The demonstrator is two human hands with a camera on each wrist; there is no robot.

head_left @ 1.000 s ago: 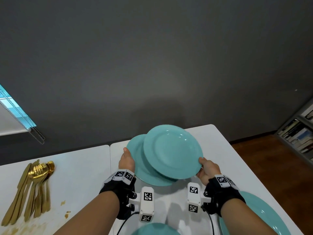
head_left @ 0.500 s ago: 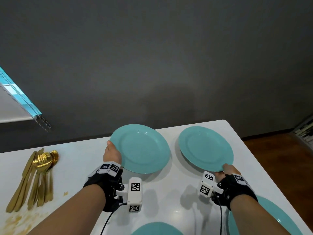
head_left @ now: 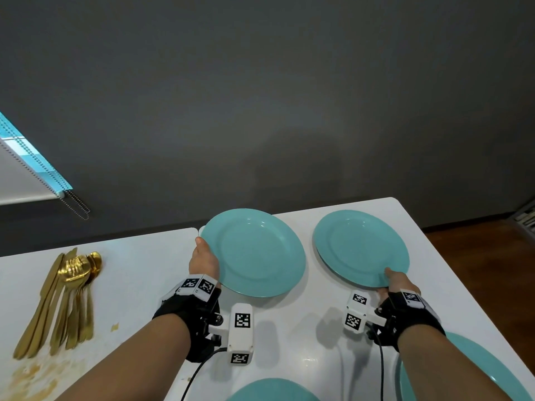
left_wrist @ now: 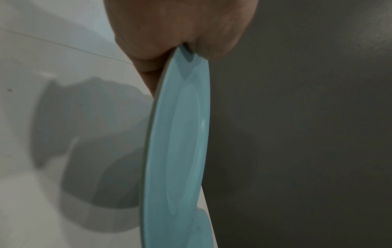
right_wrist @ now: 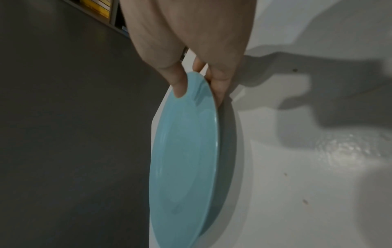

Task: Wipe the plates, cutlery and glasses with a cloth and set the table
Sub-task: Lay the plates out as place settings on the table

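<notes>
We're reaching both forearms out, left hand (head_left: 203, 261) pinching left plate (head_left: 254, 253) rim, right hand (head_left: 397, 283) pinching right plate (head_left: 362, 247) rim.

Bare table (head_left: 292, 337) between wrists; cutlery pile (head_left: 62, 299) left, seemingly well apart.

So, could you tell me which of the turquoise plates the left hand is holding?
The far plate nearer the gold cutlery: the left hand grips its rim. The right hand holds the other far plate.
</notes>
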